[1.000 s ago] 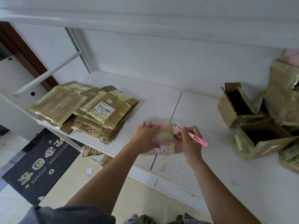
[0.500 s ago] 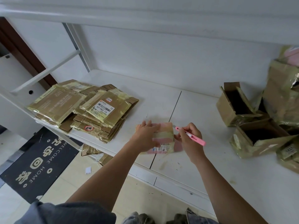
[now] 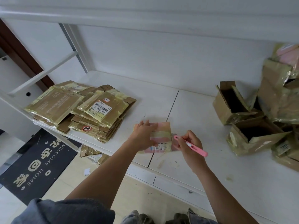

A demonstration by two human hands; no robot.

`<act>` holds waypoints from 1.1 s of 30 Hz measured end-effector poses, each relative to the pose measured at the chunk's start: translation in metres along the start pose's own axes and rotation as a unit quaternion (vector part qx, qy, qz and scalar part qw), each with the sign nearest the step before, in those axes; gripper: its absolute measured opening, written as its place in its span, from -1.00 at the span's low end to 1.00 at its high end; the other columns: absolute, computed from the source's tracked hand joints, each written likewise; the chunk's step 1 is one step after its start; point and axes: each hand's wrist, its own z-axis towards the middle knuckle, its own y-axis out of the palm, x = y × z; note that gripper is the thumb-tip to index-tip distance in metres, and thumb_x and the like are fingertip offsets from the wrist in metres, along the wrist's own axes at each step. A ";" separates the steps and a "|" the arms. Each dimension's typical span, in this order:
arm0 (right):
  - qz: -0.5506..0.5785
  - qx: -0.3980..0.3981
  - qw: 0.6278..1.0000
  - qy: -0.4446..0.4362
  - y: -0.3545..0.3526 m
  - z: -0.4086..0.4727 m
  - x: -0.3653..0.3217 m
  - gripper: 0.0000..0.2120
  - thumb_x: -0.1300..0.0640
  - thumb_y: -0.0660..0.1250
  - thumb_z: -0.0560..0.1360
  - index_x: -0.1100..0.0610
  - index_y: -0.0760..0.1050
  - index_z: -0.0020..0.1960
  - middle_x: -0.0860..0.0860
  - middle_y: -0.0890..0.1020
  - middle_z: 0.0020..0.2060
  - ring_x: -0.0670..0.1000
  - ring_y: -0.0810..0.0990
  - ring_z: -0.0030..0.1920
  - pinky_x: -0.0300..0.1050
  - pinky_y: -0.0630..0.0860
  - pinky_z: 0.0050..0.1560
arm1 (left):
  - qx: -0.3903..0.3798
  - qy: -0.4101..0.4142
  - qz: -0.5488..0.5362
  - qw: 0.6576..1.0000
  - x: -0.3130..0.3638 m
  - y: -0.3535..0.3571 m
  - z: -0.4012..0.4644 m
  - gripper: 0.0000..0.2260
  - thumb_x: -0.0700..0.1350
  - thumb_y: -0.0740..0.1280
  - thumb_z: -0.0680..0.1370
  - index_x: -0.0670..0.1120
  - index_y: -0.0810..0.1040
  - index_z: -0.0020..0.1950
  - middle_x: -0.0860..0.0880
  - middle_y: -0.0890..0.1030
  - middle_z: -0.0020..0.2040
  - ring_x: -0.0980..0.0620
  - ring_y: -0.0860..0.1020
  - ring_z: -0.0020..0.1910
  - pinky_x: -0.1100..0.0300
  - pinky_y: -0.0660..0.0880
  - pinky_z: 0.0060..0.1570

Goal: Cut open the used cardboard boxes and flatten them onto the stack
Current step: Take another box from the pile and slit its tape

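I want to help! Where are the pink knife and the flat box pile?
pink knife (image 3: 196, 147): head view, middle of its handle.
flat box pile (image 3: 100, 109): head view, white label on top.

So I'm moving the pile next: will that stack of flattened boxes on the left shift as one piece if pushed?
Probably not. The stack of flattened boxes is fanned unevenly, so layers would likely slide apart. Glossy yellowish tape covers many faces, which probably makes them slippery. It also overhangs the white shelf edge, so pieces could fall.
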 end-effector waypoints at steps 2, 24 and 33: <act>0.006 -0.014 1.000 -0.001 -0.004 -0.004 0.000 -0.74 0.36 0.27 0.59 0.32 0.26 -0.22 -0.03 0.49 -0.41 -0.13 0.53 -0.33 -0.20 0.54 -0.26 | 0.004 0.004 0.003 1.000 0.001 0.000 0.001 -0.24 0.06 0.50 0.43 0.06 0.22 0.55 -0.04 0.39 0.32 -0.11 0.29 0.30 -0.03 0.27 0.35; 0.126 0.093 0.979 0.128 0.035 -0.042 -0.019 -0.86 0.18 0.24 0.63 0.22 0.32 -0.04 0.13 0.60 -0.03 0.12 0.73 -0.11 0.00 0.66 -0.23 | 0.090 -0.261 -0.129 0.953 0.003 -0.004 -0.004 -0.50 -0.01 0.11 0.65 0.14 0.05 0.57 -0.28 0.33 0.33 -0.25 0.45 0.21 -0.05 0.48 0.15; 0.066 0.175 0.974 0.129 0.079 -0.036 -0.016 -0.87 0.23 0.24 0.61 0.20 0.34 -0.10 0.21 0.55 -0.21 0.29 0.60 -0.16 0.35 0.57 -0.10 | 0.129 -0.311 -0.221 0.915 -0.014 -0.004 -0.014 -0.55 -0.06 0.15 0.63 0.07 0.18 0.53 -0.26 0.22 0.33 -0.05 0.42 -0.33 0.13 0.50 -0.30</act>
